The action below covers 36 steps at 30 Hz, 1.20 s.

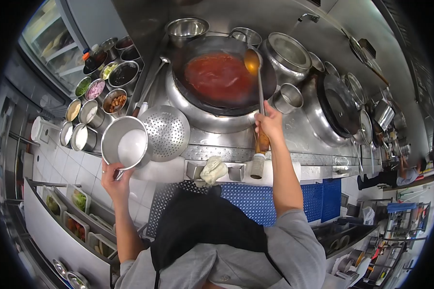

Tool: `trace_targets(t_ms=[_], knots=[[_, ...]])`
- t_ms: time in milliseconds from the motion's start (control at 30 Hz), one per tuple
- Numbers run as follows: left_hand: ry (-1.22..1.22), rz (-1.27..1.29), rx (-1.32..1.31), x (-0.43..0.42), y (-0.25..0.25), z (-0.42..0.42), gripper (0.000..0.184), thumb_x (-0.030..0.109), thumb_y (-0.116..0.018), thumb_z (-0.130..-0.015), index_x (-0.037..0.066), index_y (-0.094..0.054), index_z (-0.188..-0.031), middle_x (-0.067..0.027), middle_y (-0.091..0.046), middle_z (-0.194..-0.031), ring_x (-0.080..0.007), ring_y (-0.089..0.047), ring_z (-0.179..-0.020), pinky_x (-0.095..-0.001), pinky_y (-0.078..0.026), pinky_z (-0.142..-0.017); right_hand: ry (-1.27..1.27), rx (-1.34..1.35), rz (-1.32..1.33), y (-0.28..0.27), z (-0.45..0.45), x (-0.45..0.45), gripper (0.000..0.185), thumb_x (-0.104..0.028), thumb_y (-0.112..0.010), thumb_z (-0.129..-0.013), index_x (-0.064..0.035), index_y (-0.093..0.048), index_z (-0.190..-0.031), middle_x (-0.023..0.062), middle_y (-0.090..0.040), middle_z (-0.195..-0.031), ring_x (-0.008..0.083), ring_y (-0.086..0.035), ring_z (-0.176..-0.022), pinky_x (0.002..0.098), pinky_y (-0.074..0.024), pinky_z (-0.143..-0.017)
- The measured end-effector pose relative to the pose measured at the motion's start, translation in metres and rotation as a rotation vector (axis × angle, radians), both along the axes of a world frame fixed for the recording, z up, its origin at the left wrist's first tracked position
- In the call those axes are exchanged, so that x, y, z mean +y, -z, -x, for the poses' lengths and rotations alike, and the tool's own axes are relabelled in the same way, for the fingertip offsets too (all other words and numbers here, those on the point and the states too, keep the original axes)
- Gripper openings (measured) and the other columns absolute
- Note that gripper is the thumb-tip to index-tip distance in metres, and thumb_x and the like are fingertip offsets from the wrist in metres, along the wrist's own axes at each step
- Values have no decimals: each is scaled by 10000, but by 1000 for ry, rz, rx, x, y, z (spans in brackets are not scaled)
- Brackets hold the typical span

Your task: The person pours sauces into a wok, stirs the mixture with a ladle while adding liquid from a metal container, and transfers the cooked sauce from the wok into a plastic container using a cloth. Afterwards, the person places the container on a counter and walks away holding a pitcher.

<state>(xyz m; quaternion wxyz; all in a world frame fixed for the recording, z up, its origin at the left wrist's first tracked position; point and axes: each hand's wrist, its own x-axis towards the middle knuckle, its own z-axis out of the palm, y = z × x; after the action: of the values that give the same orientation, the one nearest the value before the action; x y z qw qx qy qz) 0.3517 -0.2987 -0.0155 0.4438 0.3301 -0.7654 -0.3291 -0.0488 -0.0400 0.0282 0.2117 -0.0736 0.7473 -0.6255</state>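
Observation:
My left hand (pixel 115 178) is closed around the handle of a metal pot (pixel 110 139), which is tilted so that its pale, whitish inside shows. Right beside the pot lies a round perforated strainer (pixel 171 132). In my right hand (pixel 270 123) is a long-handled ladle (pixel 261 89), fingers wrapped on the handle. The ladle's bowl, orange inside, is over the right side of a black wok (pixel 183 50). Red sauce (pixel 219 77) fills the middle of the wok, with a slight blur over it.
Left of the wok, several metal containers hold chopped ingredients, dark sauce (pixel 123 73) and fried pieces (pixel 115 102). A second wok (pixel 340 106) stands at the right. A crumpled cloth (pixel 213 170) hangs on the counter's front edge. Another person (pixel 405 176) is at the far right.

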Motion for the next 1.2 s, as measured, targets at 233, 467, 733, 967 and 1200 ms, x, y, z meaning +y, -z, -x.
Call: trace_targets(t_ms=[233, 467, 733, 967, 1200], knots=[[-113, 19, 14, -16, -4, -18, 257, -25, -815, -671, -26, -626, -843, -119, -645, -1083, -194, -650, -864, -292, -554, -672, -21, -347, 137, -16, -67, 17, 647, -46, -625, -889, -80, -403, -1496, 24, -589, -643, 130, -534, -433, 280, -432, -373], [-288, 70, 72, -52, -10, -53, 262, 30, -858, -689, -26, -653, -842, -116, -660, -974, -185, -663, -832, -316, -596, -695, -168, -350, 190, 14, -2, -16, 379, -102, -584, -932, -91, -508, -1303, -5, -571, -654, 89, -514, -452, 247, -418, -365], [-428, 200, 17, -88, -12, -56, 240, 75, -862, -695, -23, -680, -816, -121, -655, -907, -185, -661, -772, -301, -568, -634, -152, -356, 120, -9, -65, 7, 109, -60, -585, -914, -82, -566, -1020, 14, -567, -657, 114, -518, -446, 287, -444, -369], [-410, 76, -31, -123, 35, -22, 247, 137, -868, -671, 8, -715, -816, -111, -658, -854, -208, -648, -749, -311, -500, -643, -186, -360, 238, 5, -26, -35, 141, -28, -566, -935, -60, -549, -1071, 12, -548, -664, 112, -518, -475, 255, -453, -396], [-345, -65, -142, -139, 63, -7, 229, 174, -843, -709, 35, -741, -860, -111, -678, -892, -229, -648, -826, -345, -498, -762, -133, -333, 163, 4, -51, -8, 171, -69, -573, -942, -65, -554, -1112, 20, -559, -673, 105, -491, -434, 252, -400, -350]])
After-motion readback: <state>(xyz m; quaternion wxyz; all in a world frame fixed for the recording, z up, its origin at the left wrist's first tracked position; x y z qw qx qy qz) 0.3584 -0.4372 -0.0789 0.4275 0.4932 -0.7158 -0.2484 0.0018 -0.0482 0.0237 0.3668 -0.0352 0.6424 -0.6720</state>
